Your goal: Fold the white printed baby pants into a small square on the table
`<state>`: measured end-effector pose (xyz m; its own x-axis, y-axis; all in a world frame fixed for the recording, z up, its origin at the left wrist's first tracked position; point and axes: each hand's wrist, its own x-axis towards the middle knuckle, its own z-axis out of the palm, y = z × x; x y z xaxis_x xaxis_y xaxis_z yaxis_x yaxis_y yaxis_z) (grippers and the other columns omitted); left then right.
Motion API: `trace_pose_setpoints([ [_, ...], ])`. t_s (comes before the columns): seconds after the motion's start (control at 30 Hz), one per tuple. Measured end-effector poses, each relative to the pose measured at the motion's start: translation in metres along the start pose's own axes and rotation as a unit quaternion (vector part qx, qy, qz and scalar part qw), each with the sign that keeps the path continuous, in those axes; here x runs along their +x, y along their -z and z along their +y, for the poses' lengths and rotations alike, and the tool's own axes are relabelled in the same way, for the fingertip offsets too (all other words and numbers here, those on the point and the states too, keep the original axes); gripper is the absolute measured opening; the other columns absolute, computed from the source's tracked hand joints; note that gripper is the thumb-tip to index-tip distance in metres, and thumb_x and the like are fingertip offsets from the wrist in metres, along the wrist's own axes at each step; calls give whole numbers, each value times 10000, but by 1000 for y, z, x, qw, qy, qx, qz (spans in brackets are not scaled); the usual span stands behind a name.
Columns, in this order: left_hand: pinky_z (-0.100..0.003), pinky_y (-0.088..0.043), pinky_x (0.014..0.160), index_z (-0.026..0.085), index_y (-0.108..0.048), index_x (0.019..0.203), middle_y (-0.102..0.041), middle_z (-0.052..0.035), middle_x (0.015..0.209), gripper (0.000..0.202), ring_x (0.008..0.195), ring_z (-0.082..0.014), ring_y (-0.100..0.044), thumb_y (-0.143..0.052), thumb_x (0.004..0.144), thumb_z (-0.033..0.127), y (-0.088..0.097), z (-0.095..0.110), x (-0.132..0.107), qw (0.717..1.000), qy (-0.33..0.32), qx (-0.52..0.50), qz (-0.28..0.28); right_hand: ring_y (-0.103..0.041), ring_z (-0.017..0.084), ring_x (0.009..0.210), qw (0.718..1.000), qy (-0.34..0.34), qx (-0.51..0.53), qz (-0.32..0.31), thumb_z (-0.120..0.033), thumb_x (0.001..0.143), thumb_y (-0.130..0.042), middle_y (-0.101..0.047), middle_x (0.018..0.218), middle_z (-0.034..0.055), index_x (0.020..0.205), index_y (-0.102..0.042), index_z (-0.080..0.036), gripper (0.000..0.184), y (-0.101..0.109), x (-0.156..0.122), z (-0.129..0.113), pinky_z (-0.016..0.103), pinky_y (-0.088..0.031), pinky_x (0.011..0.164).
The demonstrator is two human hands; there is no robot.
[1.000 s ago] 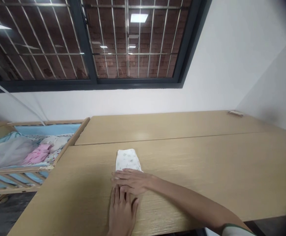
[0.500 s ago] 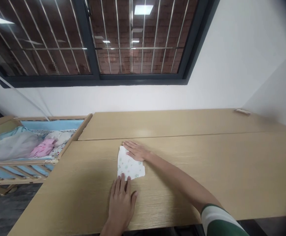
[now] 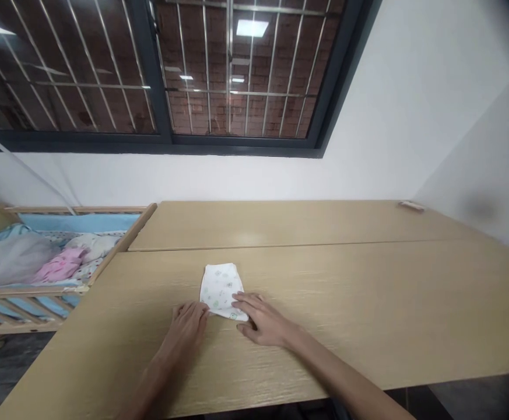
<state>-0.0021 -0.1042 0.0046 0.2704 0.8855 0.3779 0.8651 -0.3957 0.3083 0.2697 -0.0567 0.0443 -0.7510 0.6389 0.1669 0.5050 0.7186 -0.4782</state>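
Note patterned cloth (image 3: 220, 286) ahead: left hand (image 3: 188, 318) at near-left corner, fingers bunched, grip unclear; right hand (image 3: 263, 321) over right edge, fingers apart.

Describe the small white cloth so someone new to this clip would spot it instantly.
Below the dark-framed window, find the long wooden table. On its near part, between the left hand and right hand, lies a small white cloth with a sparse print. Unlike the crumpled pink cloth in the crib to the left, it lies mostly flat.
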Motion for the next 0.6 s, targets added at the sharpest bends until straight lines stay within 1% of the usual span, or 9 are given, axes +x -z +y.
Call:
trace_pose_setpoints([
  [0.03, -436, -456, 930, 218, -620, 1037, -711, -64, 1017, 340, 970, -218, -649, -285, 1050, 270, 2, -1, 1, 1000, 13, -26, 0, -506, 285, 1326, 1000, -7, 9, 21, -261, 929, -561, -590, 1401, 139, 1336, -586, -197, 413, -3, 0, 0, 466, -367, 1106],
  [0.1, -426, -457, 956, 241, -610, 1072, -704, -54, 1079, 299, 1031, -212, -639, -332, 1041, 349, 6, -8, 3, 997, 19, -74, -15, -591, 263, 1196, 997, -33, 33, 64, -212, 960, -478, -679, 1243, 109, 1227, -629, -221, 306, -5, 4, 0, 443, -427, 1034],
  [0.17, -432, -451, 1003, 264, -601, 1163, -682, -55, 1204, 276, 1149, -228, -605, -450, 992, 419, 9, -18, 6, 993, 17, -110, -33, -634, 257, 1091, 991, -68, 69, 93, -250, 992, -442, -702, 1160, 97, 1170, -633, -227, 262, -4, 12, 2, 415, -472, 959],
  [0.23, -449, -442, 1041, 272, -596, 1230, -661, -60, 1287, 359, 1217, -260, -581, -548, 928, 461, 9, -28, 12, 987, 39, -147, -46, -660, 252, 998, 983, -101, 111, 108, -315, 1011, -427, -710, 1105, 93, 1156, -620, -219, 259, 0, 21, 6, 382, -503, 879],
  [0.3, -436, -467, 1024, 254, -629, 1183, -694, -62, 1243, 354, 1167, -270, -620, -535, 922, 475, 6, -35, 23, 975, 87, -195, -57, -669, 244, 931, 973, -129, 145, 124, -361, 1014, -428, -713, 1056, 86, 1150, -603, -209, 269, 1, 30, 11, 356, -515, 816],
  [0.4, -371, -537, 904, 226, -651, 1086, -744, -62, 1112, 371, 1024, -245, -686, -412, 971, 486, 0, -40, 46, 960, 132, -234, -75, -666, 246, 927, 961, -156, 163, 161, -382, 997, -458, -717, 1033, 86, 1111, -597, -202, 255, -2, 44, 20, 339, -515, 788],
  [0.5, -348, -549, 789, 208, -633, 1081, -753, -66, 1010, 402, 911, -234, -703, -352, 992, 482, -8, -39, 66, 965, 158, -200, -64, -665, 250, 896, 949, -195, 147, 198, -368, 978, -474, -721, 980, 88, 1045, -601, -199, 222, -10, 57, 28, 330, -510, 753],
  [0.6, -338, -519, 764, 205, -620, 1008, -741, -62, 937, 347, 843, -223, -691, -366, 995, 440, -17, -36, 78, 970, 192, -146, -42, -664, 249, 852, 933, -253, 120, 227, -345, 966, -477, -714, 926, 85, 1038, -595, -199, 201, -19, 67, 34, 325, -501, 725],
])
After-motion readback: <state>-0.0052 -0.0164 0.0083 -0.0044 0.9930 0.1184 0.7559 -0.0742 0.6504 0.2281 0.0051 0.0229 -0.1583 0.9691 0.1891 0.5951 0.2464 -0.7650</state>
